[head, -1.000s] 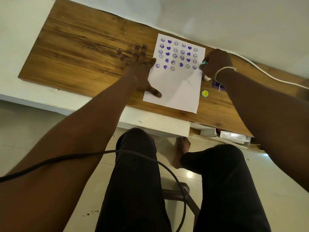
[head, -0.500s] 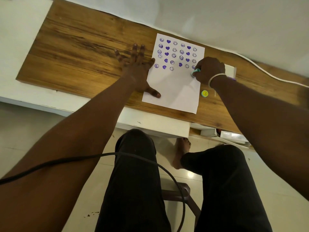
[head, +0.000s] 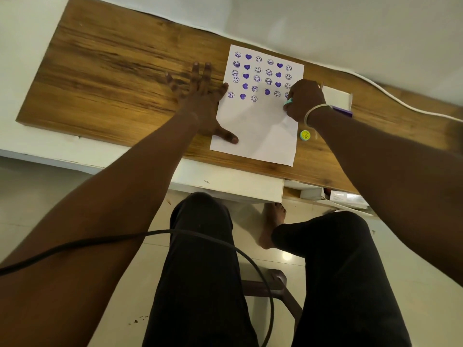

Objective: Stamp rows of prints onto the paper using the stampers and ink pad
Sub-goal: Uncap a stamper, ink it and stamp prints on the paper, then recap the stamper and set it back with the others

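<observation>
A white sheet of paper (head: 258, 131) lies on the wooden desk, its upper half covered with rows of purple smiley and heart prints (head: 258, 73). My left hand (head: 203, 101) lies flat with fingers spread at the paper's left edge, thumb on the sheet. My right hand (head: 304, 100) is closed around a teal stamper (head: 288, 102) and holds it down on the paper's right side, at the end of the lowest row. A yellow smiley stamper (head: 305, 135) stands on the desk just right of the paper. The purple ink pad (head: 342, 111) shows behind my right wrist.
A white box (head: 335, 96) sits on the desk right of my right hand. A white cable (head: 400, 103) runs along the desk's far right. A black cable (head: 150, 234) crosses over my lap. The wooden desktop (head: 112, 71) stretches left of the paper.
My right hand moved left from the ink pad beside the paper onto the sheet with the teal stamper. My left hand stayed flat on the paper's edge.
</observation>
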Demonstrator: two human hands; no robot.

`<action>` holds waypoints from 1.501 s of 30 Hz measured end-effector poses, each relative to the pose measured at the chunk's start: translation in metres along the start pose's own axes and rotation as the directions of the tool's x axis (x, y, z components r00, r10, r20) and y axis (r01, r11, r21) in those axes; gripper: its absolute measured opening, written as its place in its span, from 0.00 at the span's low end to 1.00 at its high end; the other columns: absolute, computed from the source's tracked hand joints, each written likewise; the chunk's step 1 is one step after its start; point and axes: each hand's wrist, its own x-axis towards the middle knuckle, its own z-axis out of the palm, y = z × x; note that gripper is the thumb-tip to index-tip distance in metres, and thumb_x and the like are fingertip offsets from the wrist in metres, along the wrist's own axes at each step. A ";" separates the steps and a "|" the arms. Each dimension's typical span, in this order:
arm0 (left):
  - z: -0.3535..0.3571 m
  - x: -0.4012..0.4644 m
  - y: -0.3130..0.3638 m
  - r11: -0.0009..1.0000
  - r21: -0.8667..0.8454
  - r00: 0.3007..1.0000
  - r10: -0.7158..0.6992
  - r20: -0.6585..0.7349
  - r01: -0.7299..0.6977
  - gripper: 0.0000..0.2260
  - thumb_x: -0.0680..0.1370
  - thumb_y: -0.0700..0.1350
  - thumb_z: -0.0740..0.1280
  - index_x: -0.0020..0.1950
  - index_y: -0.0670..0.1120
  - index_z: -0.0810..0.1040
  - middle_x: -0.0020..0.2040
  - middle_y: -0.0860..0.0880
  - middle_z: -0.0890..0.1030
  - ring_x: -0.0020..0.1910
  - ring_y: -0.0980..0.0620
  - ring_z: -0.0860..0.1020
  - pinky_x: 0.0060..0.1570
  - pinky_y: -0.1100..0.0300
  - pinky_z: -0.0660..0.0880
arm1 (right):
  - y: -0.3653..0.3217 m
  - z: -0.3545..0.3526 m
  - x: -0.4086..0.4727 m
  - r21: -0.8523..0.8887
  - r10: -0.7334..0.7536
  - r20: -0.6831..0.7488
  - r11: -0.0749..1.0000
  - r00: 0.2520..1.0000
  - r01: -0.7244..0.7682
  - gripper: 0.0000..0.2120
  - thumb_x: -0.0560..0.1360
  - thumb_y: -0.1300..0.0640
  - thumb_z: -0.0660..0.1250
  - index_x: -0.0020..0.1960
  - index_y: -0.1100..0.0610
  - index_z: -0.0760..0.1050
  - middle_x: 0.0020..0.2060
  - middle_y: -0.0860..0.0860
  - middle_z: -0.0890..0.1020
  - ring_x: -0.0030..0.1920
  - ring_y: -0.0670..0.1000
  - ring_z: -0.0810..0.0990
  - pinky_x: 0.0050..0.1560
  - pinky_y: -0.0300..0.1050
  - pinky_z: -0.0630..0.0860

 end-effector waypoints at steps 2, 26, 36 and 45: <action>0.001 0.001 0.000 1.000 -0.015 1.000 0.001 0.009 0.000 0.67 0.44 0.86 0.57 0.79 0.60 0.42 0.79 0.44 0.31 0.77 0.39 0.29 0.64 0.21 0.37 | 0.000 0.001 0.001 -0.020 -0.003 0.012 1.000 1.000 0.004 0.15 0.75 0.55 0.68 0.59 0.62 0.77 0.58 0.59 0.80 0.64 0.60 0.75 0.72 0.57 0.64; -0.015 0.002 0.012 0.974 0.198 0.994 0.109 0.005 -0.108 0.68 0.49 0.86 0.57 0.80 0.52 0.43 0.79 0.46 0.33 0.77 0.40 0.31 0.63 0.20 0.36 | 0.096 -0.083 -0.023 0.862 0.365 0.030 0.461 0.931 -0.209 0.15 0.65 0.55 0.78 0.50 0.59 0.86 0.28 0.45 0.79 0.22 0.39 0.73 0.25 0.32 0.69; -0.035 -0.008 0.045 0.955 0.201 0.960 0.248 -0.127 -0.220 0.48 0.64 0.80 0.56 0.76 0.51 0.62 0.81 0.48 0.48 0.80 0.45 0.45 0.66 0.23 0.40 | 0.109 -0.057 -0.058 0.943 0.327 0.154 0.232 0.932 -0.237 0.05 0.70 0.57 0.75 0.45 0.54 0.83 0.37 0.53 0.78 0.33 0.47 0.72 0.30 0.38 0.65; -0.032 -0.007 0.143 0.928 0.016 0.914 0.370 -0.164 -0.373 0.31 0.73 0.68 0.64 0.67 0.47 0.73 0.65 0.47 0.76 0.62 0.45 0.76 0.59 0.47 0.72 | 0.136 -0.020 -0.085 0.919 0.387 0.235 0.209 0.892 -0.333 0.14 0.69 0.58 0.77 0.53 0.57 0.83 0.37 0.51 0.81 0.32 0.45 0.76 0.26 0.35 0.68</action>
